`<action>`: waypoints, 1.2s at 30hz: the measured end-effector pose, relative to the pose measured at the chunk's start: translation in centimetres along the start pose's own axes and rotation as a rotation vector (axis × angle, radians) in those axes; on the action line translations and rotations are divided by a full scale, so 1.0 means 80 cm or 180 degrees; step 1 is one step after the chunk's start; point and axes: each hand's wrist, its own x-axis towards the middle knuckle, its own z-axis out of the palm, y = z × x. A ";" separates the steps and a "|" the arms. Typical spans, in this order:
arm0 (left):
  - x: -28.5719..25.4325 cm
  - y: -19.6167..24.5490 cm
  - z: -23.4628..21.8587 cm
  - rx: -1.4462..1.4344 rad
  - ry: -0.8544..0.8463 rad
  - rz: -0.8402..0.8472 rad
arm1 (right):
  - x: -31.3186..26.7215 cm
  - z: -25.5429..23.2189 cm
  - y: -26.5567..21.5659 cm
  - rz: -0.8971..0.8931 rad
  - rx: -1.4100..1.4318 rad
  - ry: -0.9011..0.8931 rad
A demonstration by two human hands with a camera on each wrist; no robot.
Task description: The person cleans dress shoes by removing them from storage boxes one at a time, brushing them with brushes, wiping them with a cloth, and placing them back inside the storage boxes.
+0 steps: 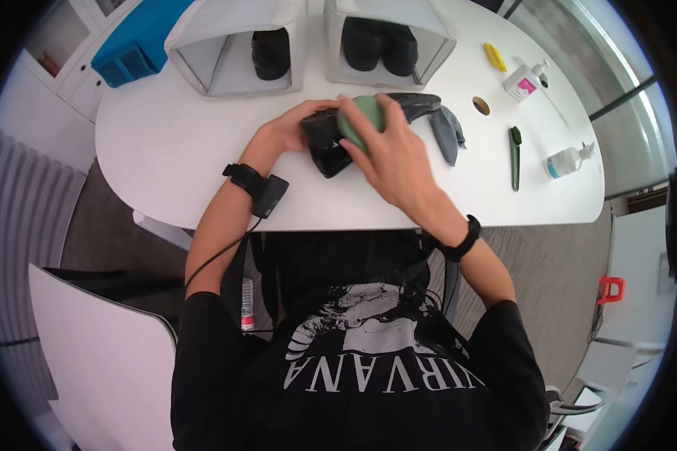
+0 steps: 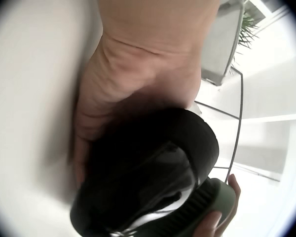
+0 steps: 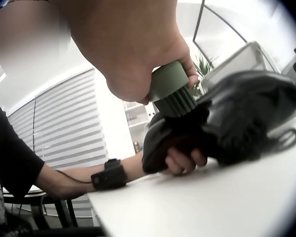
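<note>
A black shoe (image 1: 328,161) is held near the table's front, with my left hand (image 1: 287,129) gripping it from the left. In the right wrist view, left fingertips (image 3: 180,160) show against its underside. My right hand (image 1: 399,161) grips a green scrub brush (image 1: 370,111) by its rounded back. Dark bristles (image 3: 175,102) meet the upper part of the shoe in the right wrist view. The left wrist view shows the shoe's glossy surface (image 2: 163,173) close up, with the brush (image 2: 226,197) beside it. Another dark shoe (image 1: 420,104) lies just behind, next to a grey cloth (image 1: 448,135).
Two white open-fronted boxes (image 1: 237,89) stand at the back, with black rounded footwear (image 1: 271,56) inside. A blue container (image 1: 132,64) is at the back left. On the right are a green long-handled brush (image 1: 515,158), pump bottle (image 1: 523,81), spray bottle (image 1: 564,163) and yellow item (image 1: 495,56).
</note>
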 end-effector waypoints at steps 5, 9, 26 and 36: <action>0.002 -0.002 -0.005 0.0202 0.0560 0.0018 | -0.005 0.015 0.012 0.0087 0.0039 0.0124; 0.003 0.006 0.008 0.0019 0.0570 -0.0136 | -0.010 0.016 0.055 0.0162 -0.0245 0.0277; 0.012 -0.006 -0.030 -0.0238 -0.0348 0.0141 | -0.005 0.020 0.030 0.0829 0.0265 0.0093; 0.020 -0.006 -0.031 -0.0406 -0.0130 0.0038 | 0.010 0.018 0.088 0.0866 0.0247 0.0002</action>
